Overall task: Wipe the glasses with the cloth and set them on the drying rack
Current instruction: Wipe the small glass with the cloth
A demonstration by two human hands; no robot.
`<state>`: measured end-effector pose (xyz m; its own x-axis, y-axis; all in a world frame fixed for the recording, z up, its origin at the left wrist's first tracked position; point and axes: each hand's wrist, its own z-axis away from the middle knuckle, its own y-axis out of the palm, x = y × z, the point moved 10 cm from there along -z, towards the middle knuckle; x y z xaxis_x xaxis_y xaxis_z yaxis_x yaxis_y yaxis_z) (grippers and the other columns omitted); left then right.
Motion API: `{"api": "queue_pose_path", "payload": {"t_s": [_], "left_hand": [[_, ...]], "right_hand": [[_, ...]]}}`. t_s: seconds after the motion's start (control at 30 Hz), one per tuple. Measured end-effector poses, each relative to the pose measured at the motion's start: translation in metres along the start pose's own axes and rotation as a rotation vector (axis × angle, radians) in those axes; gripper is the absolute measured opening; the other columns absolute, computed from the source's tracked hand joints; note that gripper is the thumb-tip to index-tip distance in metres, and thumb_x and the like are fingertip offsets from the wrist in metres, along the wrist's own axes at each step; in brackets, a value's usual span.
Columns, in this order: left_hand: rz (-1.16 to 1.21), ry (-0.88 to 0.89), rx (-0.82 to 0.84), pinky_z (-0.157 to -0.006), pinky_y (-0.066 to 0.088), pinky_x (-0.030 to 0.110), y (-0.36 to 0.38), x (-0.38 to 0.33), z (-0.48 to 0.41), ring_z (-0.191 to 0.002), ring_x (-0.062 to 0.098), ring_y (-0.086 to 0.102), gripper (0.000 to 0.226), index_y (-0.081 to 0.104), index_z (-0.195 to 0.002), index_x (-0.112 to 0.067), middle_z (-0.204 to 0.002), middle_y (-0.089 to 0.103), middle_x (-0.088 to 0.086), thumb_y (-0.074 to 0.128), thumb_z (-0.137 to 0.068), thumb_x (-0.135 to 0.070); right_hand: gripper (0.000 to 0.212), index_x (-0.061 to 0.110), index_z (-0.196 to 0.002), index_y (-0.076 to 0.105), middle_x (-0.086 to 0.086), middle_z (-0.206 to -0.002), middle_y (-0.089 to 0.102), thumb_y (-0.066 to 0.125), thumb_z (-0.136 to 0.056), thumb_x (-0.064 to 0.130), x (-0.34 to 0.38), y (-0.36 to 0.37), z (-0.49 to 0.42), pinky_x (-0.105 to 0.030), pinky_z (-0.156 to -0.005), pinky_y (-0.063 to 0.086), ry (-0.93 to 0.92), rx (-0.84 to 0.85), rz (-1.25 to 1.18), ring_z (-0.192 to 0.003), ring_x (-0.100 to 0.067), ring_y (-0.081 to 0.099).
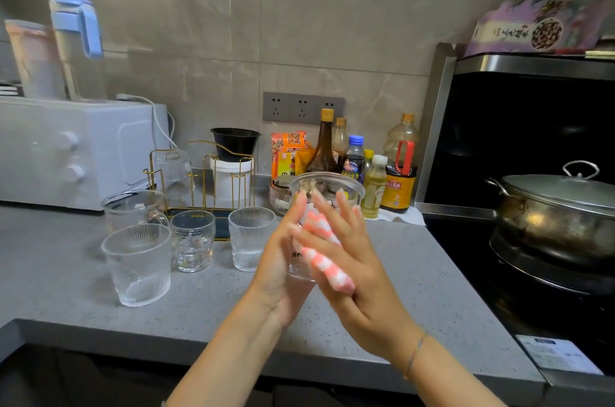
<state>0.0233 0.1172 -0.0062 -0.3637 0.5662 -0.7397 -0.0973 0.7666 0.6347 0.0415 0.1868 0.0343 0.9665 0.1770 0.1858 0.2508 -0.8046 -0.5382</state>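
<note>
A clear glass (327,188) is held up above the counter between my two hands. My left hand (283,260) supports its left side with the fingers straight. My right hand (349,260) presses a pink and white cloth (324,256) flat against the glass, fingers stretched out. Several other glasses stand on the counter to the left: a ribbed one (138,268) nearest, a patterned one (193,240), a ribbed one (250,236) and a mug-like one (133,210). The gold wire drying rack (213,173) behind them carries one upturned glass (174,172).
A white oven (66,147) stands at the back left with bottles on top. Sauce bottles (366,167) and a white tub (231,178) line the wall. A lidded steel pot (559,207) sits on the black hob at right. The grey counter's front edge (233,350) runs below my arms.
</note>
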Motion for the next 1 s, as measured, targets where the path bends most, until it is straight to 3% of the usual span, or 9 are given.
{"api": "queue_pose_path", "payload": {"t_s": [0.27, 0.37, 0.43, 0.57, 0.73, 0.83, 0.9, 0.97, 1.0], "left_hand": [[0.036, -0.006, 0.018, -0.077, 0.059, 0.032, 0.003, 0.007, -0.004, -0.094, 0.019, 0.072, 0.043, 0.081, -0.084, -0.019, -0.104, 0.074, 0.007, 0.046, -0.082, -0.045], [-0.04, -0.009, 0.012, -0.071, 0.059, 0.034, 0.001, 0.001, -0.004, -0.088, 0.021, 0.072, 0.044, 0.075, -0.105, -0.02, -0.102, 0.074, 0.01, 0.05, -0.082, -0.048], [-0.086, -0.029, 0.015, -0.078, 0.058, 0.036, -0.002, 0.0, -0.002, -0.093, 0.022, 0.07, 0.05, 0.069, -0.118, -0.018, -0.11, 0.072, 0.013, 0.052, -0.083, -0.049], [-0.099, -0.099, -0.007, -0.099, 0.047, 0.049, -0.011, 0.005, 0.0, -0.107, 0.036, 0.061, 0.052, 0.066, -0.123, -0.015, -0.123, 0.065, 0.021, 0.052, -0.087, -0.049], [-0.09, -0.075, -0.001, -0.099, 0.049, 0.047, -0.013, 0.003, -0.001, -0.117, 0.031, 0.061, 0.054, 0.059, -0.131, -0.024, -0.127, 0.065, 0.012, 0.048, -0.09, -0.057], [-0.051, -0.065, -0.045, -0.082, 0.058, 0.037, -0.017, 0.002, -0.002, -0.106, 0.026, 0.067, 0.058, 0.062, -0.128, -0.021, -0.119, 0.068, 0.013, 0.056, -0.083, -0.057], [-0.009, -0.051, -0.023, -0.083, 0.057, 0.037, -0.015, 0.001, -0.003, -0.107, 0.024, 0.067, 0.056, 0.067, -0.122, -0.017, -0.118, 0.069, 0.011, 0.063, -0.081, -0.055], [0.022, -0.041, 0.018, -0.082, 0.058, 0.033, -0.011, 0.0, -0.006, -0.095, 0.018, 0.072, 0.046, 0.08, -0.092, -0.015, -0.102, 0.075, 0.007, 0.056, -0.086, -0.053], [0.035, -0.036, 0.022, -0.078, 0.059, 0.03, -0.012, 0.001, -0.009, -0.085, 0.015, 0.073, 0.051, 0.081, -0.076, -0.016, -0.09, 0.076, 0.004, 0.048, -0.089, -0.054]], "right_hand": [[0.043, 0.019, -0.134, 0.053, 0.002, -0.155, 0.027, 0.028, -0.102, 0.033, 0.004, -0.009, -0.01, -0.037, -0.12, 0.006, -0.078, 0.049, 0.112, -0.148, -0.023, 0.011], [0.042, 0.02, -0.135, 0.051, 0.004, -0.155, 0.027, 0.031, -0.1, 0.033, -0.002, -0.02, -0.02, -0.037, -0.12, 0.002, -0.03, 0.0, 0.095, -0.149, -0.021, 0.007], [0.043, 0.02, -0.135, 0.05, 0.005, -0.155, 0.027, 0.03, -0.101, 0.035, -0.008, -0.031, -0.027, -0.037, -0.12, 0.001, -0.026, -0.047, 0.141, -0.149, -0.021, 0.005], [0.042, 0.023, -0.137, 0.047, 0.006, -0.156, 0.022, 0.029, -0.101, 0.036, -0.02, -0.043, -0.038, -0.035, -0.12, -0.003, 0.009, -0.071, 0.186, -0.149, -0.018, 0.0], [0.043, 0.021, -0.138, 0.047, 0.002, -0.156, 0.025, 0.03, -0.101, 0.034, -0.01, -0.028, -0.036, -0.041, -0.12, 0.002, -0.002, -0.07, 0.132, -0.149, -0.019, 0.003], [0.044, 0.021, -0.139, 0.046, 0.004, -0.157, 0.023, 0.028, -0.101, 0.035, -0.006, -0.014, -0.028, -0.039, -0.12, 0.0, 0.006, -0.019, 0.06, -0.149, -0.019, 0.005], [0.045, 0.02, -0.139, 0.046, 0.004, -0.157, 0.024, 0.027, -0.101, 0.036, 0.0, -0.002, -0.018, -0.038, -0.12, 0.001, -0.011, 0.026, 0.037, -0.149, -0.021, 0.007], [0.046, 0.018, -0.137, 0.049, 0.0, -0.156, 0.028, 0.026, -0.101, 0.037, 0.009, 0.008, -0.008, -0.039, -0.12, 0.003, -0.057, 0.056, 0.063, -0.148, -0.024, 0.011], [0.047, 0.018, -0.135, 0.051, -0.002, -0.155, 0.03, 0.026, -0.102, 0.037, 0.013, 0.012, -0.004, -0.04, -0.12, 0.004, -0.081, 0.066, 0.081, -0.148, -0.025, 0.012]]}}
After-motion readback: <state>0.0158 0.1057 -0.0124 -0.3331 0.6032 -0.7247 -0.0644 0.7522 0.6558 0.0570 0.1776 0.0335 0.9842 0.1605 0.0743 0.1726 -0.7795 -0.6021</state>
